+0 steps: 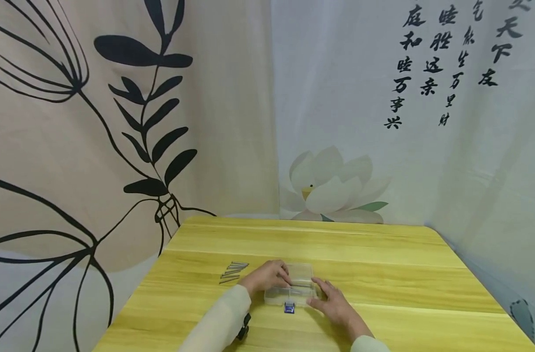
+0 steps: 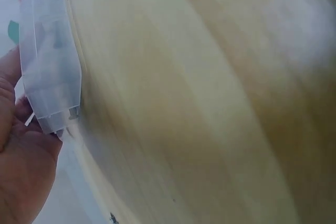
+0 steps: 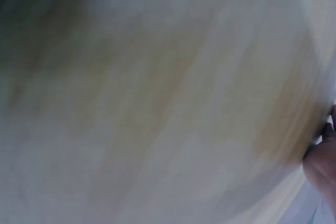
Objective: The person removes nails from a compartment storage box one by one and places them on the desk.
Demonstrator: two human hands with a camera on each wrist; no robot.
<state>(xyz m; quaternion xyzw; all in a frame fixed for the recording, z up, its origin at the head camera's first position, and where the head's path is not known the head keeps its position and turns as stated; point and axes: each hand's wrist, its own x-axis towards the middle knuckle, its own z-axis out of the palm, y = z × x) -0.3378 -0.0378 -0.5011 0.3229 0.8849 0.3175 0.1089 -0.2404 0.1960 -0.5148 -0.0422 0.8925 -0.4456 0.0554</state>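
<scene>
A clear plastic box (image 1: 274, 296) lies on the table with its lid (image 1: 300, 272) tipped back and a blue latch (image 1: 289, 308) at its front. My left hand (image 1: 267, 275) is over the box's left part, fingers bent down at the inside. A thin pale sliver shows between its fingers in the left wrist view; whether it is held cannot be told. My right hand (image 1: 335, 305) holds the box's right side, thumb at the front corner and fingers farther back. Small grey shapes show dimly through the wall of the box (image 2: 50, 51).
Several long metal screws or nails (image 1: 234, 269) lie in a loose row to the left of the left hand. The yellow wooden table (image 1: 404, 274) reaches back to a printed curtain (image 1: 232, 122). A black strap (image 1: 244, 327) is on the left wrist.
</scene>
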